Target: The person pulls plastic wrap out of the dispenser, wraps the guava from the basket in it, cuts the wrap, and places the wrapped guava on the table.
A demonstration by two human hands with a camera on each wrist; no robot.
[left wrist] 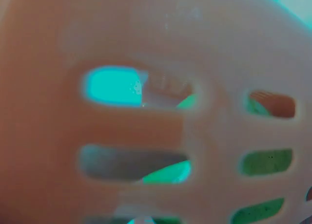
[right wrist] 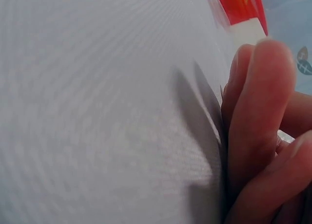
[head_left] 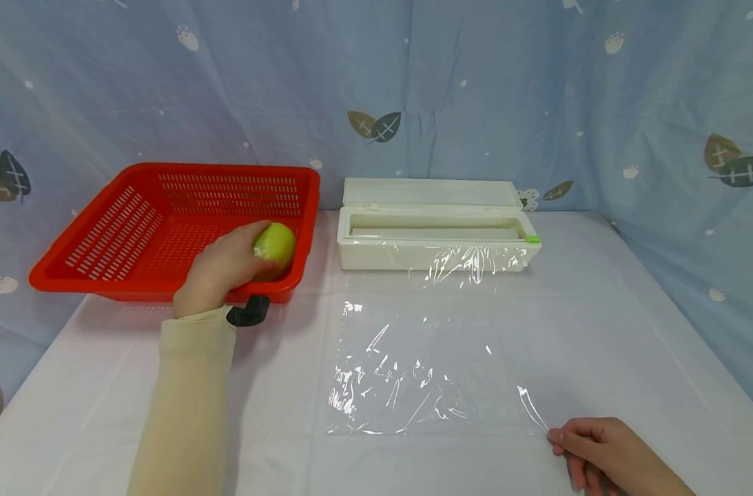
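My left hand [head_left: 224,262] reaches into the red plastic basket [head_left: 103,238] and grips a round yellow-green fruit, apple-like [head_left: 277,244], near the basket's right front corner. Its fingers curl over the fruit's far side. In the left wrist view the slotted basket wall [left wrist: 219,126] fills the picture, with green showing through some slots. At front right, my right hand [head_left: 608,455] pinches the near right corner of a clear cling film sheet [head_left: 407,379]. That sheet runs from the white dispenser box [head_left: 382,255] over the table. The right wrist view shows the right fingers [right wrist: 261,97] close above the tabletop.
The dispenser stands at the back with its lid [head_left: 426,191] raised and a green slider [head_left: 532,239] at its right end. A white cloth covers the table [head_left: 605,310]. Behind hangs a blue patterned curtain [head_left: 475,103]. A black strap piece [head_left: 248,313] sits at the left wrist.
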